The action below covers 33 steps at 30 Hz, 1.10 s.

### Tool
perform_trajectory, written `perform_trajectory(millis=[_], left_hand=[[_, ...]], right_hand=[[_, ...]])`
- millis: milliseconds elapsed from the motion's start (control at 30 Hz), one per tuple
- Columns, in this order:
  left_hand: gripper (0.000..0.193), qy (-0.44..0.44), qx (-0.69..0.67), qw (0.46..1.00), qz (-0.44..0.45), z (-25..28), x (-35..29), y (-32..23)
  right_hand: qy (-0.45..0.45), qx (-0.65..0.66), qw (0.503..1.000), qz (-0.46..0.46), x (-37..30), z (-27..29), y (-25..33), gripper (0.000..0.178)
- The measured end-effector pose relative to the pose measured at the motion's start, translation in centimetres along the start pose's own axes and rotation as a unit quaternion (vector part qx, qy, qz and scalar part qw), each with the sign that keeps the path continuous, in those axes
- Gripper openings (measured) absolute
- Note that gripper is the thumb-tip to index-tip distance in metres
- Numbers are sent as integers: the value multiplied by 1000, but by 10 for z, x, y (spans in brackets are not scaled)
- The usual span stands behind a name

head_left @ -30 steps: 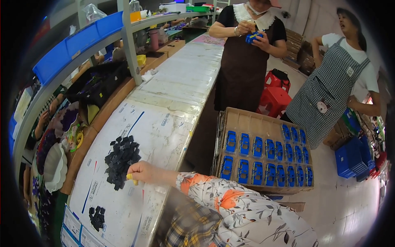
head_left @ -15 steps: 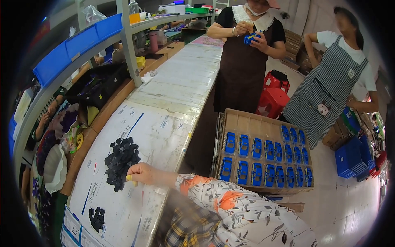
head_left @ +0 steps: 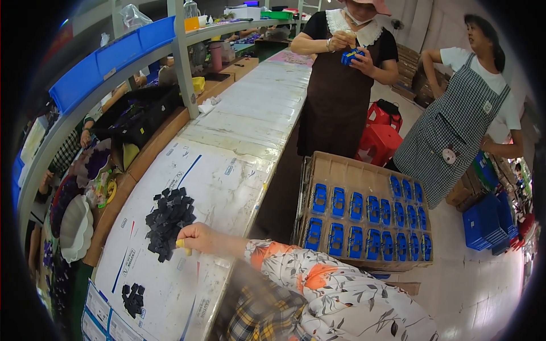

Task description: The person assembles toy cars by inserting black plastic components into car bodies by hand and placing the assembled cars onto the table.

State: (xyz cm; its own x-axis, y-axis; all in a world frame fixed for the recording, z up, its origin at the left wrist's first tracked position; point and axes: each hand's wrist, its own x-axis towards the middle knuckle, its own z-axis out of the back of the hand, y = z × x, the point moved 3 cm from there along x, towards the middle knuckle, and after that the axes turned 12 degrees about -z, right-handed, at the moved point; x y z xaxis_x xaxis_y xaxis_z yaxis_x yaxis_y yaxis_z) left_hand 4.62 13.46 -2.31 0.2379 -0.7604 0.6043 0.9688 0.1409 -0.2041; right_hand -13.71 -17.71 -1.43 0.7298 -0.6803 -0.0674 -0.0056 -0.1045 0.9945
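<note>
My right hand (head_left: pixel 197 237) comes in from the lower right in a white sleeve with leaf prints and orange patches. It rests at the right edge of a pile of small flat black pieces (head_left: pixel 168 220) on the covered table. The fingers are closed together and point down, with something yellow (head_left: pixel 183 245) at their tips, perhaps finger covers. Whether a black piece is between them is hidden. A smaller heap of black pieces (head_left: pixel 133 299) lies nearer on the table. My left hand is out of view.
A cardboard tray (head_left: pixel 341 162) to the right holds rows of blue toy car bodies (head_left: pixel 355 241). Behind it, a person in a brown apron (head_left: pixel 335 102) handles a blue car; another in a checked apron (head_left: pixel 452 131) stands alongside. Blue bins (head_left: pixel 114 62) and a black crate (head_left: pixel 139 116) line the left.
The view has shifted slightly. My right hand stays beside the black pile, its fingers still closed. The person in the checked apron has turned their head.
</note>
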Motion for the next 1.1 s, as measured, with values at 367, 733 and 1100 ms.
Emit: perform_trajectory(millis=[367,733,1100], left_hand=[[40,-7,7,1000,-1,2,-2,0],[45,-9,-13,1000,-14,1,5,-6],[39,-13,-15,997,-77,10,1,-10]], right_hand=[[9,7,1000,5,-3,-4,0,14],[-4,-62,996,59,13,-5,-20,19],[-44,-307,937,158,-6,-33,-10,19]])
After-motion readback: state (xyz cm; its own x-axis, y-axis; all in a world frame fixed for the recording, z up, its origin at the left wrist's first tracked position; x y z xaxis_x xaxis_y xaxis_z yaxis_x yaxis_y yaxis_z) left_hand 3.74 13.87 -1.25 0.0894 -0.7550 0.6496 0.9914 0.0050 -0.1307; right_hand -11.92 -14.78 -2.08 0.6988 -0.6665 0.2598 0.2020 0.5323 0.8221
